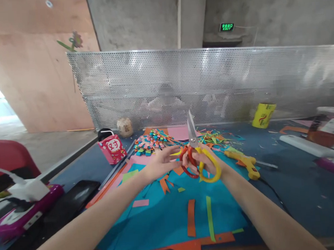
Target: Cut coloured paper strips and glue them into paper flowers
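Note:
My right hand (200,159) holds scissors (193,138) with one red and one yellow handle loop, blades pointing up and away. Just left of the red loop is my left hand (166,161), its fingers stretched toward the scissors with nothing visible in them. Below both hands lie blue sheets (162,216) with an orange strip (191,217), a green strip (210,218) and a pink piece (141,203) on top. Behind the hands rests a pile of small fringed paper pieces (153,141) in several colours.
A yellow glue gun (245,163) with a black cable lies at the right. Farther out are a yellow roll (264,115) and a drink cup (327,127). Left stand a red packet (112,148) and a purple power strip (43,202). A perforated metal screen (224,83) closes the back.

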### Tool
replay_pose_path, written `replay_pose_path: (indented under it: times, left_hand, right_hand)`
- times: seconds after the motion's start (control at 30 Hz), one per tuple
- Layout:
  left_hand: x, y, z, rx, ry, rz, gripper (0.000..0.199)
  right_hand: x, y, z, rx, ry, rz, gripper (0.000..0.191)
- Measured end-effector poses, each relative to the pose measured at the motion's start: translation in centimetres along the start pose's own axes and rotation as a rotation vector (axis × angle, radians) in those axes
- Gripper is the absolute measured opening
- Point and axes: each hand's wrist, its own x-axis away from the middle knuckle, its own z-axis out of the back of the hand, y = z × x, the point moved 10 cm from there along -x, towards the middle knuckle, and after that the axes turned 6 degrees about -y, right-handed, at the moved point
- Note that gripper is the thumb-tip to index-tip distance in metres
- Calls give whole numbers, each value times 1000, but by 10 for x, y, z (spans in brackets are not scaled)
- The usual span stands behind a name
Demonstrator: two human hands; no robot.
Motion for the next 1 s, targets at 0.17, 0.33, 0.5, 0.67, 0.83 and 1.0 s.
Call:
replay_pose_path:
  times: [0.17, 0.33, 0.5, 0.67, 0.83, 1.0]
  left_hand:
    - [-17, 5, -34, 449, -187, -45, 9]
    - [-20, -4, -19, 353, -67, 23, 18]
    - [-14, 3, -23, 167, -140, 45, 24]
    - [0, 3, -31, -39, -215, 111, 27]
    - [14, -11, -39, -429, -246, 205, 17]
    - [27, 5, -30, -1005, -184, 78, 19]
  right_hand:
    - [1, -8, -2, -233, -13, 83, 32]
    - [1, -13, 18, -365, 83, 97, 40]
    - [5, -18, 23, -427, 114, 74, 46]
    - [12, -28, 33, -519, 185, 124, 55]
    - [34, -34, 76, -421, 491, 211, 49]
    - [51, -26, 114, 106, 788, 33, 47]
